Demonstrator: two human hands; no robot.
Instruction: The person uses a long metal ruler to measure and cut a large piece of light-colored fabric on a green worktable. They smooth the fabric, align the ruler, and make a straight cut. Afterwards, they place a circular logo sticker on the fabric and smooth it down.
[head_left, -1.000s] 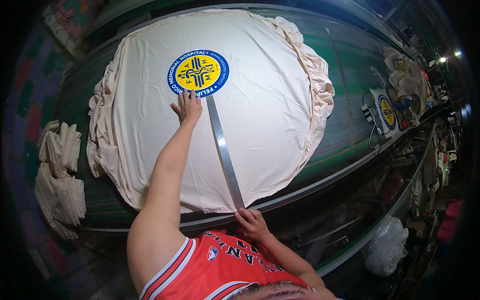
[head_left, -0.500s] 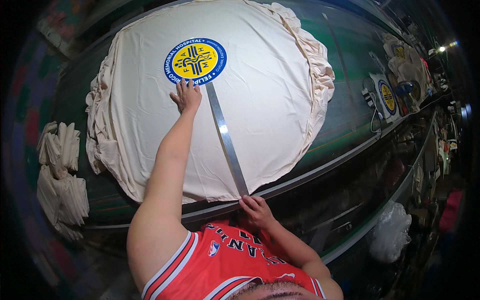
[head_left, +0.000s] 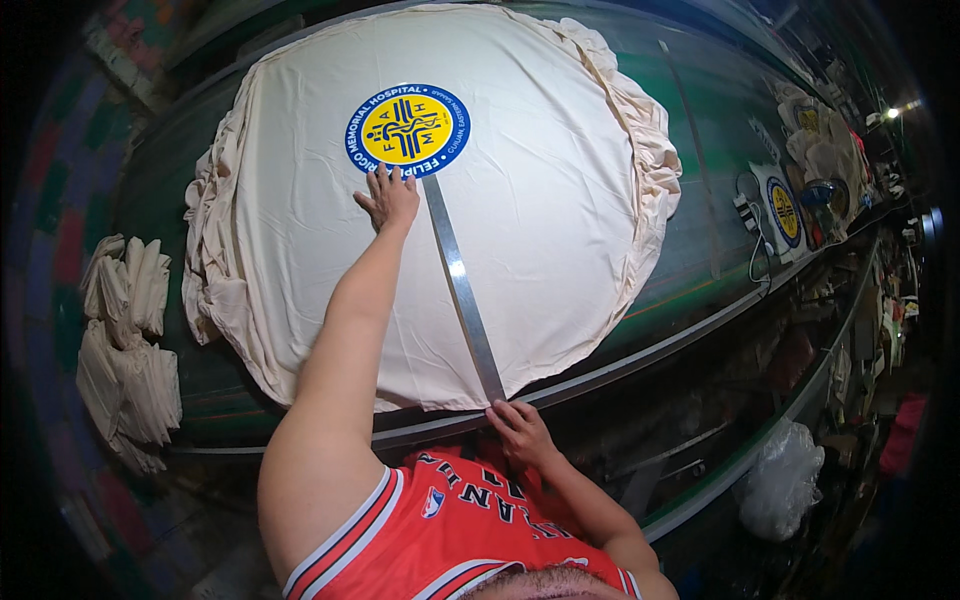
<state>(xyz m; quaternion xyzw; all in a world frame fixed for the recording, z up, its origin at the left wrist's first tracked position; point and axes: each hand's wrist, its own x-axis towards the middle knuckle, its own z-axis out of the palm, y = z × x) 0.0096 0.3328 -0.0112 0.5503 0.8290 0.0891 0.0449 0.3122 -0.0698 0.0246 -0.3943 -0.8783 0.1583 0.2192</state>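
A large cream cloth (head_left: 300, 240) lies spread over the green table, its sides gathered into folds. On it is a round blue-and-yellow emblem (head_left: 407, 130). My left hand (head_left: 388, 203) rests open on the cloth, fingers spread, their tips touching the emblem's lower rim. A long metal ruler (head_left: 459, 285) runs from just below the emblem to the cloth's near edge. At the ruler's near end my right hand (head_left: 523, 434) is closed on it, fingertips over the top and the thumb side partly hidden.
Folded cream cloths (head_left: 128, 350) are stacked at the table's left end. To the right lie a second emblem piece (head_left: 783, 212), a white power strip (head_left: 745, 212) with a cord, and bunched cloth (head_left: 830, 150). A clear plastic bag (head_left: 783, 478) sits lower right, beyond the metal table edge (head_left: 640, 357).
The whole view has shifted slightly, so everything appears a little farther right and lower. Both hands, the ruler and the emblem keep their places relative to one another.
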